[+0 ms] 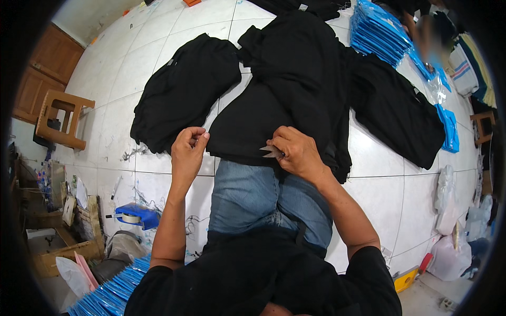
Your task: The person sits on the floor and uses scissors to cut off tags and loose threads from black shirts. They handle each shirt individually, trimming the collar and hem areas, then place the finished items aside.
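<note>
A black garment [253,126] is spread over my lap, its hem lying across my jeans. My right hand [296,152] is closed around small metal thread snips [270,151], whose pointed blades face left just over the hem. At the garment's left corner is my left hand [189,148], thumb and fingertips brought together. Whether a thread or a bit of the cloth edge is between them cannot be seen. A bundled black garment [185,91] rests on the floor beyond my left hand, and another black garment [395,106] stretches out to the right.
Stacked blue plastic-wrapped packs [375,33] stand at the far right, near a blurred person [431,39]. More blue packs [118,288] lie behind on the left. A blue tape dispenser [136,215], loose threads and a brown plastic stool [65,118] are on the tiled floor [375,209] to the left.
</note>
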`<act>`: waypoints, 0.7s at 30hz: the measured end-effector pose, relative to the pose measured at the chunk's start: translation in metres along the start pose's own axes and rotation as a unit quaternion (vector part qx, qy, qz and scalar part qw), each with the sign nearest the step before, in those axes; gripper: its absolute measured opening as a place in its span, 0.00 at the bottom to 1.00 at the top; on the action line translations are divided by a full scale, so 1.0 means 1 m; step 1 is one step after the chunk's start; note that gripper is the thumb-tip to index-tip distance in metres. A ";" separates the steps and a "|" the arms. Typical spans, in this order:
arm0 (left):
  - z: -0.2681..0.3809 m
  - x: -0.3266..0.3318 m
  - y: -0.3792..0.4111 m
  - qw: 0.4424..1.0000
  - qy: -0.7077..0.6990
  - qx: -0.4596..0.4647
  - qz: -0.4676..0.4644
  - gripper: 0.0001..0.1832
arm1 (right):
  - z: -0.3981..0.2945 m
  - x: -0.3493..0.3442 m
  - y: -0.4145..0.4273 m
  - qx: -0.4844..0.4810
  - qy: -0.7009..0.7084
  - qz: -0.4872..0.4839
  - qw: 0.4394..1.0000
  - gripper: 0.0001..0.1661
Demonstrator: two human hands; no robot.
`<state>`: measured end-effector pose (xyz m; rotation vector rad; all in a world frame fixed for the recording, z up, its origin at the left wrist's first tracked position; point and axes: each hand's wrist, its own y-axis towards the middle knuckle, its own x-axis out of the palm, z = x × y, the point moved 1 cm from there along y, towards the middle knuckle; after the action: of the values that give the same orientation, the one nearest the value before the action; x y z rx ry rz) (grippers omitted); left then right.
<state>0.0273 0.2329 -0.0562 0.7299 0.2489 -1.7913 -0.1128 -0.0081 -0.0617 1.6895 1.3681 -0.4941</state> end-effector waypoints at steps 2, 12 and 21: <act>-0.001 -0.001 0.000 1.000 -0.010 0.001 0.004 0.07 | -0.002 0.003 -0.008 0.005 -0.003 0.005 1.000 0.11; 0.048 0.001 -0.023 0.965 -0.016 0.249 -0.085 0.09 | -0.058 -0.030 -0.046 0.032 0.422 -0.147 0.894 0.07; 0.090 0.033 -0.031 0.911 0.086 0.358 -0.185 0.15 | -0.042 -0.061 -0.054 0.059 0.402 -0.258 0.877 0.15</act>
<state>-0.0388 0.1722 -0.0108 1.4395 -0.1931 -2.1979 -0.1910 -0.0090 -0.0137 1.6814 2.4742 -0.1422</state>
